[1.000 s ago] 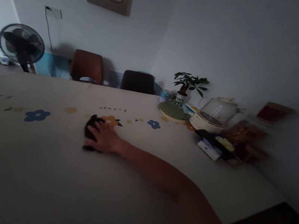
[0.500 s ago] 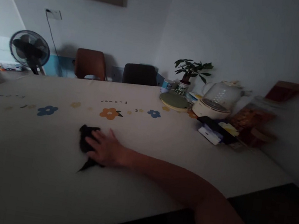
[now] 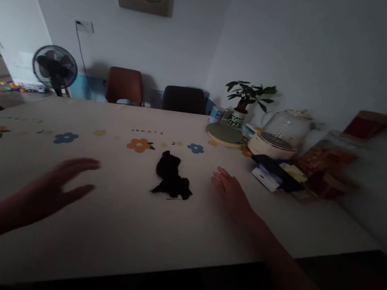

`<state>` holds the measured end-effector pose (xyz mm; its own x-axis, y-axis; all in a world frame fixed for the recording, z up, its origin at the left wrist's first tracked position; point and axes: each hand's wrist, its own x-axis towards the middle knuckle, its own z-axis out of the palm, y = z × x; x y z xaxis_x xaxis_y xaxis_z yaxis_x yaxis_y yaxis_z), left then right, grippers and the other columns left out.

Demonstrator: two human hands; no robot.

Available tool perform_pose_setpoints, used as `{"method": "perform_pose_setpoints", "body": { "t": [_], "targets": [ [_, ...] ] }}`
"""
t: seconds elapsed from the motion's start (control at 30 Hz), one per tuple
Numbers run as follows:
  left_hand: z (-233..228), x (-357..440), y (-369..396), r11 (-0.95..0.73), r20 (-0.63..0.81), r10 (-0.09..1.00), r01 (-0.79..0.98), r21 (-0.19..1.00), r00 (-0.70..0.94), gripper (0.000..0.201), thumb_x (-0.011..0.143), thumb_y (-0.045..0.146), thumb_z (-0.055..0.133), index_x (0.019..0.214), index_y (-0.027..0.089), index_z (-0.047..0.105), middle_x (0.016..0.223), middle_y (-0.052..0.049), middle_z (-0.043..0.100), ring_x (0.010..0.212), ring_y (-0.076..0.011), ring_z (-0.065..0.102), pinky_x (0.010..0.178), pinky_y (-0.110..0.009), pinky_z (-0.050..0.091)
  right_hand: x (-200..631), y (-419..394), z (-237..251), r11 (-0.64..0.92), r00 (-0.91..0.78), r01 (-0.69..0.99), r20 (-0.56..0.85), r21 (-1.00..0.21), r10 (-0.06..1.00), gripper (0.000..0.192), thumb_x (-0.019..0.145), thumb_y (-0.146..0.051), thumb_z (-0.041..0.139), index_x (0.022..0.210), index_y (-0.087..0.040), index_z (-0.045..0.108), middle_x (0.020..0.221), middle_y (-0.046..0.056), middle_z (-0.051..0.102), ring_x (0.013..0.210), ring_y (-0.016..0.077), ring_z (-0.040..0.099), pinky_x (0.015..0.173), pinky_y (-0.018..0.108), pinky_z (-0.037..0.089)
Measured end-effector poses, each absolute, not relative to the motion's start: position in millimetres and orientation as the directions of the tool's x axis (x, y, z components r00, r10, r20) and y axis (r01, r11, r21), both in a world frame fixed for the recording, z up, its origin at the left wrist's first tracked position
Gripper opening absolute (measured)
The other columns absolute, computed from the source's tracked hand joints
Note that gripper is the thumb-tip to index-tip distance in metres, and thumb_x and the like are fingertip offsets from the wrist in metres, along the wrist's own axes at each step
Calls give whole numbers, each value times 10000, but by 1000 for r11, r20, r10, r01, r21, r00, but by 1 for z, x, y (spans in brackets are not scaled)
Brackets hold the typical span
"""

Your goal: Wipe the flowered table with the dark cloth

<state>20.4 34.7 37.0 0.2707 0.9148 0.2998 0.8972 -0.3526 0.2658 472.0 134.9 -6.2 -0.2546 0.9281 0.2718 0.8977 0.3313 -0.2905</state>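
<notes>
Cloth: a small black cloth [image 3: 170, 175], crumpled, rounded at its far end and ragged at the near one, with thin corners poking out; too dark to show folds or weave.
Where it lies: on the pale tabletop [image 3: 121, 231], between the two hands, just on the near side of the printed row, close to the orange flower [image 3: 139, 145] and the blue flower [image 3: 196, 149].
Left hand: the left hand [image 3: 58, 182], slightly blurred, is well open, thumb parted from the fingers, holding nothing, apart from the cloth.
Right hand: the right hand [image 3: 232, 193] is loosely open, fingers a little bent, holding nothing, nearer the cloth but not touching it; whether it meets the tabletop, I cannot tell.
Right side: a white box [image 3: 266, 180] and a black item [image 3: 280, 173] sit just beyond the right hand, then the kettle [image 3: 279, 134] and a jar [image 3: 331, 154].
Far right corner: green mat [image 3: 224, 132], can [image 3: 216, 115], plant [image 3: 247, 95].
Behind: brown chair [image 3: 125, 86], dark chair [image 3: 184, 99], and a fan [image 3: 55, 66] farther left.
Edges: the near edge slants up to the right, passing under the right forearm.
Room: plain tabletop spans from the left hand to the cloth, with a narrower strip to the right hand.
</notes>
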Motion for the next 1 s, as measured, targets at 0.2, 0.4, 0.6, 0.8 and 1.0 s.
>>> {"method": "perform_pose_setpoints", "body": {
  "t": [0.2, 0.4, 0.6, 0.8, 1.0],
  "targets": [
    [13, 163, 134, -359, -66, 911, 862, 358, 407, 968, 785, 712, 481, 1528, 150, 221, 1596, -127, 135, 1481, -297, 134, 1209, -448, 215, 517, 99, -26, 334, -167, 874, 426, -354, 889, 550, 980, -497, 227, 1115, -159, 640, 1361, 173, 518, 1315, 306, 433, 1098, 596, 304],
    [-4, 247, 163, -378, -141, 889, 871, 314, 437, 1036, 791, 769, 435, 1550, 130, 138, 1602, -135, -18, 1487, -321, -22, 1222, -468, 129, 509, 87, -20, 423, -62, 772, 606, -475, 793, 484, 1021, -487, 277, 1064, -173, 643, 1307, 156, 567, 1266, 268, 496, 1091, 541, 360],
    [0, 321, 192, -554, -75, 799, 779, 294, 597, 922, 831, 666, 469, 1519, 105, 219, 1596, -147, 107, 1487, -308, 81, 1227, -440, 150, 507, 80, -15, 490, -108, 757, 656, -433, 747, 397, 1044, -402, 288, 1055, -229, 645, 1261, 104, 608, 1233, 250, 530, 1112, 548, 347],
    [0, 422, 232, -659, 30, 738, 711, 246, 674, 637, 886, 415, 411, 1427, 81, 364, 1552, -155, 271, 1457, -262, 221, 1225, -444, 142, 516, 81, -23, 506, -155, 767, 651, -396, 743, 413, 1038, -343, 259, 1049, -251, 661, 1211, 80, 639, 1169, 246, 581, 1094, 558, 391],
    [-4, 467, 254, -656, 99, 746, 702, 276, 658, 677, 879, 554, 381, 1376, 97, 429, 1518, -152, 332, 1424, -260, 268, 1212, -483, 163, 523, 88, -35, 491, -183, 794, 630, -359, 755, 399, 1026, -331, 285, 1030, -258, 677, 1108, 65, 683, 1053, 253, 645, 1001, 548, 492]
  ]
}}
